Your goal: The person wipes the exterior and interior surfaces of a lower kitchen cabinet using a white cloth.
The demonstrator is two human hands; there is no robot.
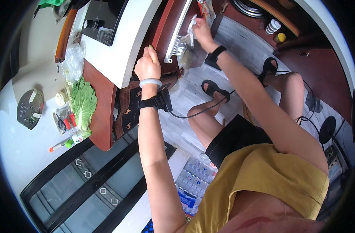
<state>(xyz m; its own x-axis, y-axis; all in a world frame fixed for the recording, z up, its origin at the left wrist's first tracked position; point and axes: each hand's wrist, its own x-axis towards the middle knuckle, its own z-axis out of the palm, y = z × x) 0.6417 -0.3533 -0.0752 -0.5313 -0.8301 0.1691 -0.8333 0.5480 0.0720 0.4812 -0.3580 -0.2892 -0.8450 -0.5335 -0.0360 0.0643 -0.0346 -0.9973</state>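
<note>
My left hand (149, 64), with a pale bangle and black strap at the wrist, is closed on the edge of a reddish-brown drawer or cabinet panel (169, 24). My right hand (204, 33) pinches a crumpled white piece, perhaps plastic or paper (192, 25), above the inside of that unit. Along the panel runs a white metal rail (179, 27). Beside it hang several shiny metal pieces (179, 46), too cluttered to name exactly. A red printed packet (206, 10) lies beyond my right fingers.
On the white counter lie a leafy cabbage (83, 102), a clear plastic bag (73, 62) and a metal grater (30, 109). A black cooker (104, 20) stands near a wooden-handled pan. Shrink-wrapped water bottles (192, 180) are on the floor. A cable (195, 116) trails from my left wrist.
</note>
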